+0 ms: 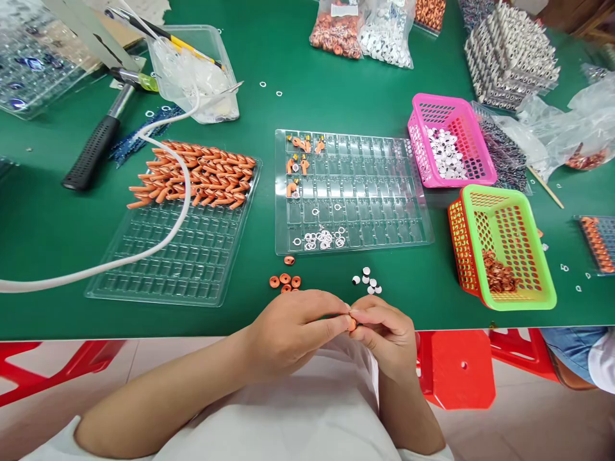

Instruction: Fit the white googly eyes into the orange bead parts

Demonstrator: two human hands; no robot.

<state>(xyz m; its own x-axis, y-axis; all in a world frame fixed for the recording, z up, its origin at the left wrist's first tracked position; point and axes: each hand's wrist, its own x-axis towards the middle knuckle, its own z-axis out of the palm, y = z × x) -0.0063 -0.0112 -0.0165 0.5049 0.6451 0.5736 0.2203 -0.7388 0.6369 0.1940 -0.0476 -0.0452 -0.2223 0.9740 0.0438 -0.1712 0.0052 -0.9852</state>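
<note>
We see the left hand (pixel 288 330) and the right hand (pixel 391 339) meeting at the table's (pixel 336 96) near edge, thumbs and fingers pinching a small orange piece (pixel 353 324) between them; the fingers cover much of it, so we can't quite make out its shape. Just beyond lie orange discs (pixel 285 279) and white-and-black buttons (pixel 368 281), with a clear tray (pixel 379 224) behind and a green basket (pixel 545 282) to the right.
</note>
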